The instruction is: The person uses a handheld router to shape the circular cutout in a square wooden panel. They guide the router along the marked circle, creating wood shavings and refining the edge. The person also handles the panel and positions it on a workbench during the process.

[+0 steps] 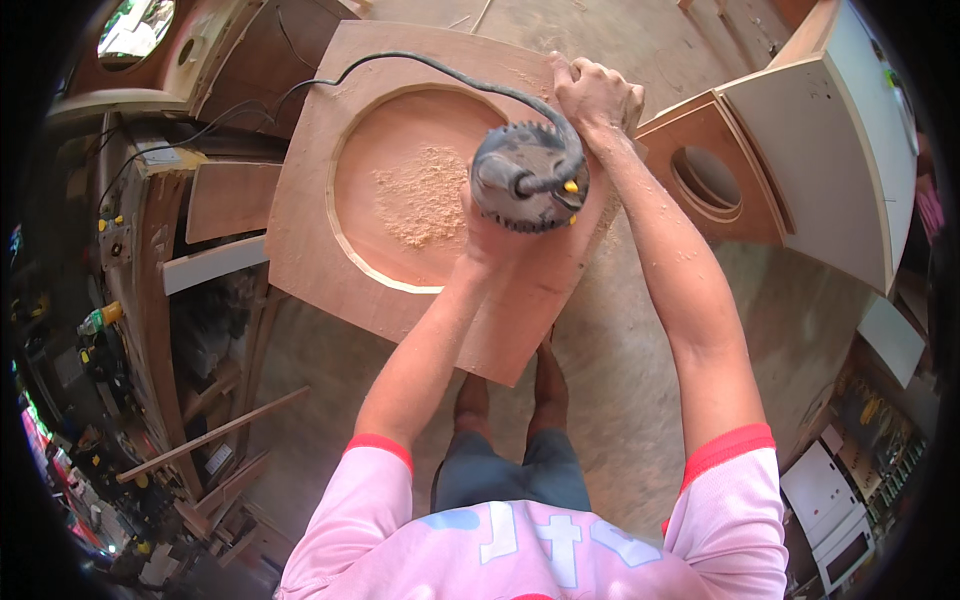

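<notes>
My left hand point(483, 238) is wrapped round the body of a corded router point(520, 180), seen from above with its dark, ridged round top. The router stands over the right part of a reddish-brown wooden panel point(310, 225) and hides its own base and bit. At the panel's far right corner, my right hand point(598, 95) is closed over the edge, its fingers curled. A large round opening with a pale cut rim lies left of the router. Inside it, a heap of sawdust point(425, 195) rests on a wooden surface.
A black power cord point(400, 56) loops across the panel's far side. Wooden speaker-like boxes with round holes stand at the far left and at the right point(708, 180). A cluttered wooden shelf point(160, 300) runs along the left. Wood strips point(215, 435) lean near it.
</notes>
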